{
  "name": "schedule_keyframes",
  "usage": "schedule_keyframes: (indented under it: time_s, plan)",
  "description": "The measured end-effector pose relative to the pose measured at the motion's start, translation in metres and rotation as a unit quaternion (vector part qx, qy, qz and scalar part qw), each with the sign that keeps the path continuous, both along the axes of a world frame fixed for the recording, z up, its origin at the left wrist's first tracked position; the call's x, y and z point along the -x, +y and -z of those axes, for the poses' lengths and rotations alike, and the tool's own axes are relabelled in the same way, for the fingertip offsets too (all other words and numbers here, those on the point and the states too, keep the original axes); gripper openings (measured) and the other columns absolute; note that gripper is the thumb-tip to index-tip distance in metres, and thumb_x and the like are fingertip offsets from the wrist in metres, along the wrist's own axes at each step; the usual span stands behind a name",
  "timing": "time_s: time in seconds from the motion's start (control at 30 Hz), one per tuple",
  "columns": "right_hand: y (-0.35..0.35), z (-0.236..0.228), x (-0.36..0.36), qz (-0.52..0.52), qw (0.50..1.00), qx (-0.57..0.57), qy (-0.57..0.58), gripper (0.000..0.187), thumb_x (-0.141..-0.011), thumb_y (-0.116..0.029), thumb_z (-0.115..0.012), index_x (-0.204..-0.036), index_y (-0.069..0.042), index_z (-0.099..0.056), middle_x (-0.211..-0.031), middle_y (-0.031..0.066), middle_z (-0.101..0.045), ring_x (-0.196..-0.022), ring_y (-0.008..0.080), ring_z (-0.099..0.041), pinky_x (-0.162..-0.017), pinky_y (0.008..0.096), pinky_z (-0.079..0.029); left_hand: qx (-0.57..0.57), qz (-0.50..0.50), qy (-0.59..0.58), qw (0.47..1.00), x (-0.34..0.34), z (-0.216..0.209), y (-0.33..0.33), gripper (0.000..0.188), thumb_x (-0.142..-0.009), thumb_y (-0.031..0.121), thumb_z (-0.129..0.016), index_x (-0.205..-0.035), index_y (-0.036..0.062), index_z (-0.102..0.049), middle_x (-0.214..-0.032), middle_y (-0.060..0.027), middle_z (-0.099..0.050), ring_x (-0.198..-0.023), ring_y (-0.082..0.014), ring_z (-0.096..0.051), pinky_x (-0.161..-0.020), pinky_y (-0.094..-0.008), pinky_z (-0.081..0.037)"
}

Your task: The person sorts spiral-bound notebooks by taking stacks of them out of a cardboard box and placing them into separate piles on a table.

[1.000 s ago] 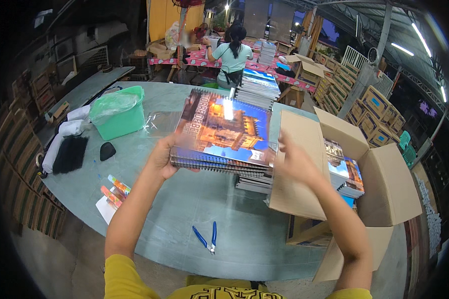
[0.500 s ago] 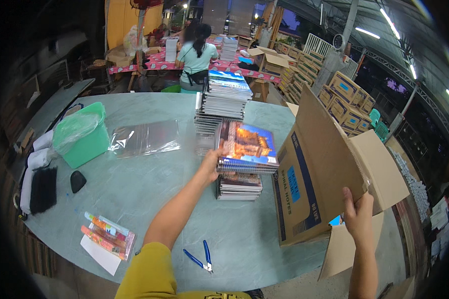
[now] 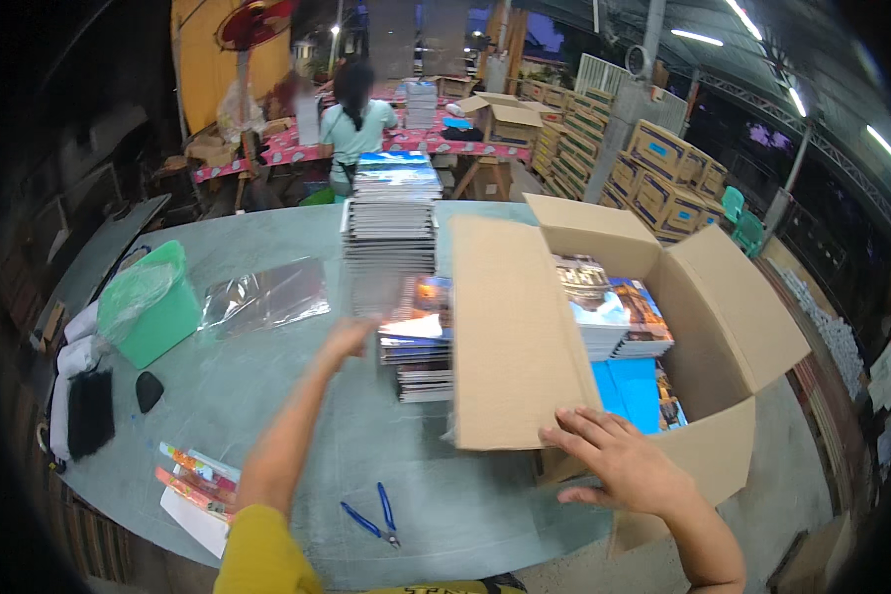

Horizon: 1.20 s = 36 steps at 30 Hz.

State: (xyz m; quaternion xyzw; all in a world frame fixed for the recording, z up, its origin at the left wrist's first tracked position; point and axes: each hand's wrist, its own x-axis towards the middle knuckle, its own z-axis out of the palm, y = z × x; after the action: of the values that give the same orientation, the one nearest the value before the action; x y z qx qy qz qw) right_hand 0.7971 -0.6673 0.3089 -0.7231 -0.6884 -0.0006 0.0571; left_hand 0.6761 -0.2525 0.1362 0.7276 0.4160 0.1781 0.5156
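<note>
My left hand (image 3: 346,342) is just left of a short stack of spiral notebooks (image 3: 418,345), slightly blurred, a finger stretched toward it and nothing in its grasp. My right hand (image 3: 619,460) is open, fingers spread, at the near corner of a cardboard box flap (image 3: 515,337). The open cardboard box (image 3: 708,307) holds notebooks with picture covers (image 3: 592,292) and a bright blue sheet or cover (image 3: 629,391). Behind the short stack rises a taller stack of spiral notebooks (image 3: 391,223). The flap hides part of the short stack's right side.
Blue-handled cutters (image 3: 374,517) lie near the front edge. On the left are a green bin (image 3: 153,307), clear plastic sheets (image 3: 267,297), a black object (image 3: 148,392) and colourful packets (image 3: 198,480). A person (image 3: 356,124) sits at a pink-covered table beyond.
My left hand has set the notebooks on the short stack and moved left. The box flap has swung outward to the left, showing the contents; my right hand has opened and shifted left.
</note>
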Motion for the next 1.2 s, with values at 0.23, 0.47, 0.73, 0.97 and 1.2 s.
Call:
schedule_keyframes:
  time_s: [0.23,0.47,0.73,0.97,1.2]
  plan:
    - [-0.124,0.017,-0.143,0.179,0.984,0.004,0.017,0.075,-0.052,-0.055,-0.075,-0.107,-0.008,-0.058,-0.095,0.0120,-0.061,-0.092,0.0304,-0.058,-0.083,0.0423,-0.043,-0.530,-0.033,-0.112,0.840,-0.008,-0.195,-0.114,0.029,-0.078,0.012,-0.061,-0.105,0.0014,-0.057,-0.100,-0.0150,-0.059,-0.092,-0.0235,-0.058,-0.079,-0.0338,-0.046]
    - [-0.148,0.056,-0.177,0.123,0.983,-0.125,-0.049,0.062,-0.047,-0.062,-0.074,-0.068,-0.006,-0.058,-0.058,0.0099,-0.056,-0.058,0.0281,-0.060,-0.056,0.0349,-0.047,-0.718,0.331,0.020,0.612,-0.215,-0.183,-0.322,0.043,-0.064,0.019,-0.069,-0.103,0.0038,-0.057,-0.097,-0.0114,-0.057,-0.095,-0.0260,-0.055,-0.075,-0.0384,-0.044]
    - [-0.154,0.064,-0.181,0.080,0.978,-0.192,0.004,0.054,-0.052,-0.055,-0.073,-0.064,-0.008,-0.048,-0.065,0.0085,-0.055,-0.065,0.0247,-0.057,-0.057,0.0366,-0.043,-0.753,0.285,0.140,0.576,-0.391,-0.016,-0.327,0.062,-0.070,0.021,-0.063,-0.125,0.0023,-0.040,-0.120,-0.0193,-0.045,-0.108,-0.0354,-0.046,-0.081,-0.0496,-0.043]
    - [-0.162,0.012,-0.257,-0.018,0.975,0.144,0.167,0.042,-0.073,-0.043,-0.069,-0.085,-0.005,-0.059,-0.077,0.0101,-0.063,-0.077,0.0252,-0.061,-0.068,0.0358,-0.047,-0.729,0.284,0.131,0.609,-0.401,-0.009,-0.338,0.074,-0.067,0.021,-0.066,-0.133,0.0093,-0.032,-0.136,-0.0207,-0.029,-0.122,-0.0407,-0.033,-0.084,-0.0589,-0.039]
    - [-0.061,0.039,-0.354,0.197,0.937,0.189,0.218,0.032,-0.084,-0.029,-0.059,-0.092,0.002,-0.064,-0.083,0.0132,-0.066,-0.068,0.0211,-0.064,-0.064,0.0327,-0.050,-0.772,0.313,0.088,0.546,-0.402,-0.033,-0.333,0.079,-0.068,0.029,-0.065,-0.138,0.0197,-0.029,-0.138,-0.0190,-0.028,-0.122,-0.0403,-0.033,-0.093,-0.0640,-0.028]
